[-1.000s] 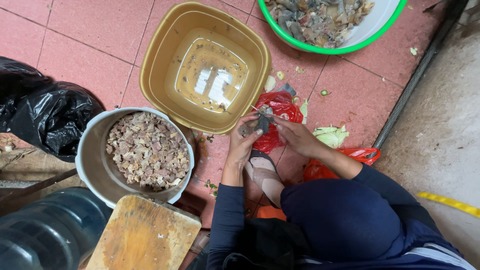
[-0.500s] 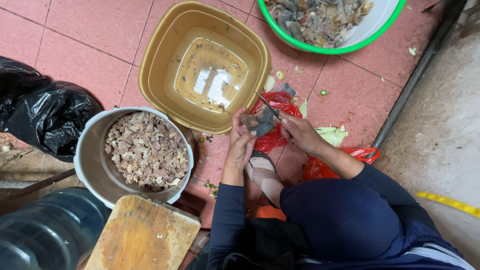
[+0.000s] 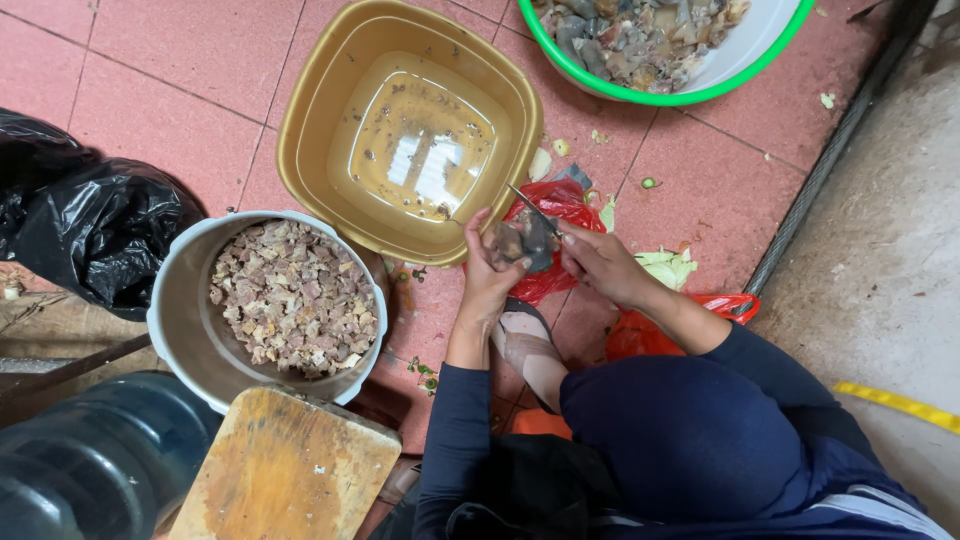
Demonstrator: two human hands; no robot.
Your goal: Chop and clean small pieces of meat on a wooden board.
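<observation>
1. Holding a dark piece of meat (image 3: 522, 243) over the red plastic bag (image 3: 556, 205) on the tiled floor (image 3: 180, 60), our left hand (image 3: 487, 275) has its grip clamped round it.
2. Our right hand (image 3: 600, 262) is closed on a knife (image 3: 532, 208), blade touching the meat.
3. We see the tan basin (image 3: 310, 130) just beside, and the pot of chopped meat (image 3: 290, 295) near.
</observation>
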